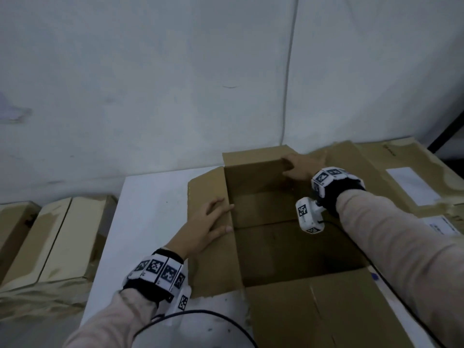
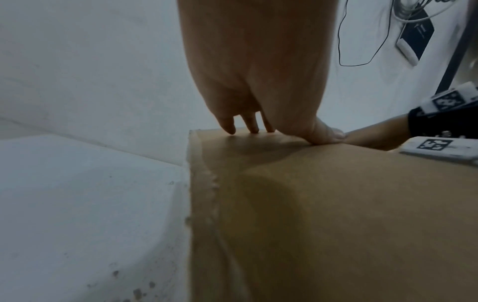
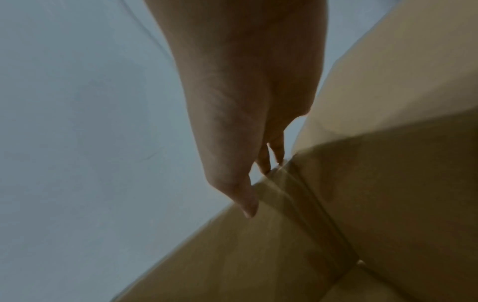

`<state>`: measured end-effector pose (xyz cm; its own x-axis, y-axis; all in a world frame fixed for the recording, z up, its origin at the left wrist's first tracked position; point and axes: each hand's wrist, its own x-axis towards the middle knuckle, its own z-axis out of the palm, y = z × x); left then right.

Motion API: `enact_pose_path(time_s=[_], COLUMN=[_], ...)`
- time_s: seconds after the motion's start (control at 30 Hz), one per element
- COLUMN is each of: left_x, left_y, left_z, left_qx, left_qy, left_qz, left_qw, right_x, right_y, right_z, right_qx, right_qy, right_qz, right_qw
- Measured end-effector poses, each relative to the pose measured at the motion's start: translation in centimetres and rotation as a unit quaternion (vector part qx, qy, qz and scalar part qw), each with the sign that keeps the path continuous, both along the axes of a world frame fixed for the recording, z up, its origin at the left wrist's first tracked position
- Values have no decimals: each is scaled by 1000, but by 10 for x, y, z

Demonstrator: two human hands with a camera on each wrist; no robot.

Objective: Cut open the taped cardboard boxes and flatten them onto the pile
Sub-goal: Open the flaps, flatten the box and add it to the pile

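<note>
An open brown cardboard box (image 1: 276, 249) stands on the white table (image 1: 150, 209), its flaps folded outward. My left hand (image 1: 211, 222) lies flat with straight fingers on the left flap (image 1: 208, 270), the thumb along the box's rim. The left wrist view shows that hand (image 2: 271, 114) pressing its fingertips and thumb on the same flap (image 2: 336, 204). My right hand (image 1: 301, 167) reaches to the far right corner and pinches the upright far flap (image 1: 253, 159). In the right wrist view its thumb (image 3: 243, 183) sits in front of the cardboard edge (image 3: 258, 245), its fingers behind.
A pile of flattened cardboard (image 1: 406, 177) with white labels lies at the right, touching the box. Closed taped boxes (image 1: 57, 237) sit low at the left. A pale wall (image 1: 175, 84) stands right behind the table. A black cable (image 1: 200, 320) crosses the near edge.
</note>
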<state>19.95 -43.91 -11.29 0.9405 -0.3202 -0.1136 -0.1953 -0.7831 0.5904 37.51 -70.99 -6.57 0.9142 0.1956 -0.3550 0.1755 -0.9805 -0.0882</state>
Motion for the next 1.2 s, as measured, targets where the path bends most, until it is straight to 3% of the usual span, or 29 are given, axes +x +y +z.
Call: enact_pose_path(time_s=[0.17,0.27,0.37,0.47,0.53,0.63,0.73,0.8,0.97,1.13,1.2], left_x=[-10,-20,-39,-65,-86,-115,-140,-152,-168,-179,-181], left_y=[-9,-18,-34,-51,-62,-79,-100,-113,-129,-119,-112], left_z=[10,16,20,26,30,40,54,67,89,97,92], left_qx=[51,82,89,86,75,23,16,22,-17,-129,-147], left_qy=[0,3,27,43,49,58,54,46,5,37,44], left_qz=[23,56,72,87,101,111,91,66,54,88,96], left_qw=[998,995,993,992,991,992,994,996,998,987,983], right_x=[-17,-31,-91,-138,-164,-183,-193,-197,-217,-240,-246], right_y=[-88,-148,-175,-198,-204,-198,-176,-161,-96,-32,-17], right_z=[13,-2,15,7,0,7,35,55,101,103,95], right_qx=[-13,38,100,274,376,515,542,572,668,679,658], right_qy=[-60,-19,64,161,173,130,69,42,81,197,233], right_qz=[-59,-143,-200,-232,-259,-261,-203,-186,-122,-43,-8], right_qw=[996,989,973,919,873,806,813,798,730,706,716])
